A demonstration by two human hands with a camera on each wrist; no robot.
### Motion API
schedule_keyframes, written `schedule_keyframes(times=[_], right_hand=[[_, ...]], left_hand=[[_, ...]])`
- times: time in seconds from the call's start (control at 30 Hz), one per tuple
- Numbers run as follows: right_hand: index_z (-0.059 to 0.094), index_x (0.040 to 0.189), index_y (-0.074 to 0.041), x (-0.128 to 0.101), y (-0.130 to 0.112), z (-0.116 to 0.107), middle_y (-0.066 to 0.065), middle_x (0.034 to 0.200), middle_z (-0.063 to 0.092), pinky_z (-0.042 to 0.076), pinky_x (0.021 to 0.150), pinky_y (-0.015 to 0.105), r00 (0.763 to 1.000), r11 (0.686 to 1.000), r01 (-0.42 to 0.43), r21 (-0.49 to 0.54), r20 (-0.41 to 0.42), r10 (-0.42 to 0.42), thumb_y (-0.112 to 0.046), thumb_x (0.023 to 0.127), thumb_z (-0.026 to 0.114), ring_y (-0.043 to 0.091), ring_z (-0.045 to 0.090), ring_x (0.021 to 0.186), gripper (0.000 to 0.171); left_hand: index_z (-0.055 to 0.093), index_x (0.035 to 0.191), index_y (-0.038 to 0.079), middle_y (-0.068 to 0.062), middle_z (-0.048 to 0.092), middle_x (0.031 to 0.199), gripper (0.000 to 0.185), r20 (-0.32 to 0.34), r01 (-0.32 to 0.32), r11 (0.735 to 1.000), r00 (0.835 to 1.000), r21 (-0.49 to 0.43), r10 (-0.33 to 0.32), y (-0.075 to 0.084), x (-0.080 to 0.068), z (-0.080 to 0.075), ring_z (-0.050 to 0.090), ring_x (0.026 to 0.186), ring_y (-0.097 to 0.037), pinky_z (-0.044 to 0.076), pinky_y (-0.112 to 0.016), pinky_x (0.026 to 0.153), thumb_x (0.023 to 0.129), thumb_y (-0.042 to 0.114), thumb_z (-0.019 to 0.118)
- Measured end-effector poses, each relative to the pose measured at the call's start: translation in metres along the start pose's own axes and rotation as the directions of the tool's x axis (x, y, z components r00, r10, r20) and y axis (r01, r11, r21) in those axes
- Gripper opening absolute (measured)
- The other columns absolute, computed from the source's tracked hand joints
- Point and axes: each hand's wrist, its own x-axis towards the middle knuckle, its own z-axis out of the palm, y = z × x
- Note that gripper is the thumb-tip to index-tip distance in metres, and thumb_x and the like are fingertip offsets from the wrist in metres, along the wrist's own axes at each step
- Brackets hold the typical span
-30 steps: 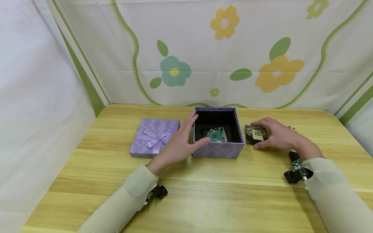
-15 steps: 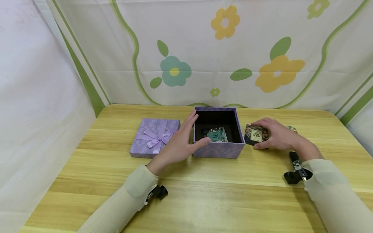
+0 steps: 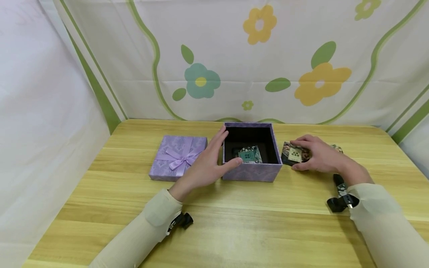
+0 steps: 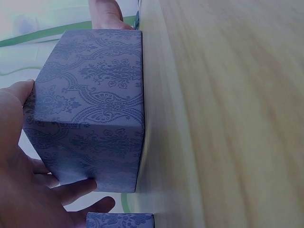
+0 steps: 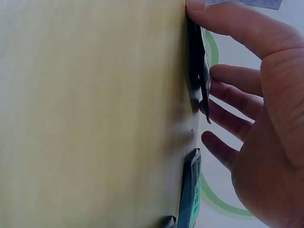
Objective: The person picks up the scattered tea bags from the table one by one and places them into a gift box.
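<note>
An uncovered purple patterned gift box [image 3: 251,173] stands at the back middle of the table, a small packet with a green label [image 3: 248,155] lying inside. My left hand [image 3: 209,163] is at its left side, thumb over the front rim and fairly straight fingers along the left wall. In the left wrist view these fingers [image 4: 76,191] touch the wall. To the right of the box, my right hand [image 3: 320,154] holds a small dark packet with a cream label [image 3: 295,155], thumb at its near edge and fingers at its far side. The right wrist view shows this packet [image 5: 195,52] edge-on, low at the table.
A purple lid with a ribbon bow [image 3: 179,158] lies left of the box, close to my left hand. Another dark packet [image 3: 341,186] lies by my right wrist, and part of one more [image 3: 336,148] shows behind it. A printed cloth [image 3: 234,85] hangs behind the table.
The cream-labelled packet has shifted slightly and its label faces up more plainly, with the right hand's fingers at it. The left hand and the box have stayed in place.
</note>
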Motion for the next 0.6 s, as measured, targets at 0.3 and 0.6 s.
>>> schedule_keyframes(times=[0.3, 0.6], right_hand=[[0.049, 0.158, -0.003, -0.001, -0.003, -0.004, 0.024, 0.157, 0.043, 0.038, 0.113, 0.071, 0.998, 1.000, 0.028, 0.007, -0.057, -0.028, -0.043, 0.085, 0.089, 0.051, 0.042, 0.143, 0.092], [0.046, 0.160, -0.006, -0.004, -0.017, -0.021, 0.024, 0.161, 0.039, 0.037, 0.111, 0.073, 0.997, 0.999, 0.042, 0.013, -0.062, -0.041, -0.043, 0.088, 0.087, 0.051, 0.040, 0.144, 0.091]], left_hand=[[0.009, 0.172, 0.036, 0.028, -0.006, 0.177, 0.097, 0.002, 0.000, 1.000, 1.000, -0.006, 0.000, -0.001, 0.001, 0.001, 0.021, 0.165, -0.028, 0.032, -0.070, 0.123, 0.098, 0.072, 0.060], [0.009, 0.172, 0.037, 0.028, -0.006, 0.176, 0.097, -0.002, 0.001, 1.000, 1.000, -0.003, -0.001, -0.001, 0.000, 0.001, 0.021, 0.165, -0.029, 0.032, -0.072, 0.122, 0.097, 0.073, 0.059]])
